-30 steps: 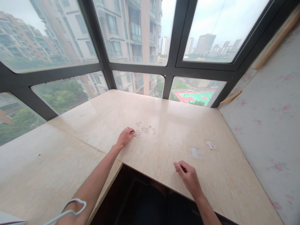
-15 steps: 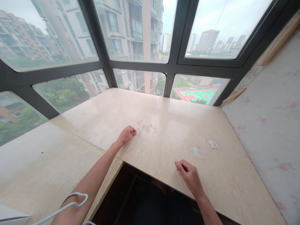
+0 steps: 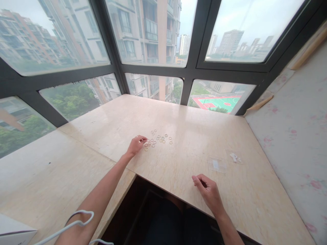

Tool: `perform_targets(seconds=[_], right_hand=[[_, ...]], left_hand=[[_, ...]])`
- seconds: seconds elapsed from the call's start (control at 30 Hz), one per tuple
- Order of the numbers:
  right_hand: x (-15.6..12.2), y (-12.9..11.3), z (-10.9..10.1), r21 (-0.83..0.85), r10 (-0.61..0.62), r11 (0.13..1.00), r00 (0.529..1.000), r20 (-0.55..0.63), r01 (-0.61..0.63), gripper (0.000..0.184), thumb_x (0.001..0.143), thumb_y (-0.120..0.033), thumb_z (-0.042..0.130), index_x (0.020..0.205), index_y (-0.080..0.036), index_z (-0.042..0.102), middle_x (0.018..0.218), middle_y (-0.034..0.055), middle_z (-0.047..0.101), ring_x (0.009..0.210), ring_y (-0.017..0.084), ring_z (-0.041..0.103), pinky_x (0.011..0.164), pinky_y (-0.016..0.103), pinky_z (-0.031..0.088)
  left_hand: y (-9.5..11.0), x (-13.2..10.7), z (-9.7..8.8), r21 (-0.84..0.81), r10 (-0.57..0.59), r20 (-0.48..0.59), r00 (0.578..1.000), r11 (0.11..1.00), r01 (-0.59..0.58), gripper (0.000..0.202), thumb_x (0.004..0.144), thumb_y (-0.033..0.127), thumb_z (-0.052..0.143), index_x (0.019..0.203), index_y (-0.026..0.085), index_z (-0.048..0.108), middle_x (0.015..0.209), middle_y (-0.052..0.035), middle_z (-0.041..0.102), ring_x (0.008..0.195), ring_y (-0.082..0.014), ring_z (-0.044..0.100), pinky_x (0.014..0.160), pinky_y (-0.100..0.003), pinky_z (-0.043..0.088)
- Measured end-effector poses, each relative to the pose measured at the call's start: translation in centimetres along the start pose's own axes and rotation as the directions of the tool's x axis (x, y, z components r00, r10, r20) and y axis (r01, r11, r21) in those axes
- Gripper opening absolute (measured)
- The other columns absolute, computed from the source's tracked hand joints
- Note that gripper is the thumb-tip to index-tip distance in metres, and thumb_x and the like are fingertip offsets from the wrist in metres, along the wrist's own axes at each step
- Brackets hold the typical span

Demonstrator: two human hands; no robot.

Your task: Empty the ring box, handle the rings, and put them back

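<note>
Several thin metal rings (image 3: pixel 162 139) lie scattered in a loose cluster on the pale marble-patterned counter (image 3: pixel 184 122). My left hand (image 3: pixel 136 145) is at the left edge of this cluster, its fingers stretched out just above the nearest rings. No ring shows between the fingertips. Nearer the counter's front edge, my right hand (image 3: pixel 207 191) rests with curled fingers and the thumb against them. The hollow of that hand is dark, and nothing shows in it.
Right of the rings lie a clear plastic bag (image 3: pixel 216 165) and a second clear bag with small white pieces (image 3: pixel 235 158). A white cable (image 3: pixel 76 223) crosses my left forearm. A white box (image 3: pixel 15 229) stands at the lower left. Windows and a flowered wall border the counter.
My left hand's fingers have lifted slightly and straightened, and rings now show right below the fingertips. The right hand keeps its pose. The whole view has shifted slightly.
</note>
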State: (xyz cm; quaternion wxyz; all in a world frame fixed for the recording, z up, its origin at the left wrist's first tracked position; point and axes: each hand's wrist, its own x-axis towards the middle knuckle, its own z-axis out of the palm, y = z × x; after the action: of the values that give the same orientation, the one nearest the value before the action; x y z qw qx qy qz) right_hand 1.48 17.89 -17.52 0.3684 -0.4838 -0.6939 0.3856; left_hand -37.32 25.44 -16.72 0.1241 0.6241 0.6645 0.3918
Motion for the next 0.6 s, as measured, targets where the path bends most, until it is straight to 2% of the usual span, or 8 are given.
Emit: perform_targets(seconds=[0.27,0.37,0.5,0.6], right_hand=[[0.0,0.2,0.0,-0.009,-0.001,1.0,1.0,-0.004,0.001,0.04,0.09,-0.047,0.053,0.065,-0.016,0.054,0.06,0.0005,0.048,0.058,0.013,0.043,0.056,0.024,0.035],[0.0,0.2,0.0,-0.013,-0.002,1.0,1.0,-0.002,0.002,0.04,0.09,-0.047,0.052,0.065,-0.016,0.054,0.06,0.0005,0.048,0.058,0.013,0.043,0.056,0.024,0.035],[0.0,0.0,0.0,-0.018,-0.006,1.0,1.0,-0.006,0.006,0.04,0.09,-0.047,0.052,0.065,-0.016,0.053,0.06,0.0004,0.047,0.057,0.013,0.043,0.055,0.024,0.035],[0.0,-0.2,0.0,-0.021,-0.014,1.0,1.0,-0.011,0.014,0.041,0.09,-0.047,0.052,0.064,-0.016,0.053,0.059,0.0003,0.046,0.056,0.013,0.042,0.054,0.024,0.034]], left_hand=[[1.7,0.4,0.1,-0.122,-0.139,-0.131,0.982,0.985,0.123,0.023,0.08,0.034,0.058,0.087,0.016,0.069,0.085,-0.0056,0.07,0.073,-0.0174,0.062,0.075,-0.031,0.05],[2.9,1.4,0.5,-0.197,-0.189,-0.133,0.973,0.967,0.161,0.025,0.078,0.033,0.06,0.092,0.014,0.068,0.087,-0.0066,0.069,0.069,-0.0164,0.063,0.068,-0.03,0.051],[3.7,2.6,1.1,-0.383,-0.311,-0.101,0.945,0.889,0.252,0.043,0.077,0.033,0.061,0.114,0.01,0.06,0.1,-0.0108,0.068,0.07,-0.0162,0.066,0.057,-0.026,0.051],[3.2,2.4,1.3,-0.336,-0.331,-0.125,0.935,0.901,0.274,0.041,0.079,0.035,0.057,0.112,0.01,0.059,0.102,-0.0117,0.067,0.073,-0.0172,0.067,0.059,-0.027,0.052]])
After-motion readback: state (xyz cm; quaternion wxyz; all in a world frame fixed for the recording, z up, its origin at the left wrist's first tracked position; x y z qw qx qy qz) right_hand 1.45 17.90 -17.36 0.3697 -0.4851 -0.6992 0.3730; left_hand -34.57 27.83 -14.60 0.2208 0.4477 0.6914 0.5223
